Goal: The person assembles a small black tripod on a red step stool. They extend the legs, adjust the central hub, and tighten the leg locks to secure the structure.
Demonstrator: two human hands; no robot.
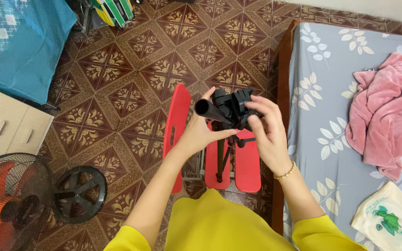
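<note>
Looking down from the head view, both hands work the black tripod head (232,108), which sits above a red chair (178,122) at centre frame. The left hand (202,131) is curled under it from seven o'clock, thumb up beside the pan handle (210,111). The right hand (266,128) is closed over the head from three o'clock, fingers wrapped on the mount. It looks like an adjusting step; any further turn would call for a firm brace underneath.
</note>
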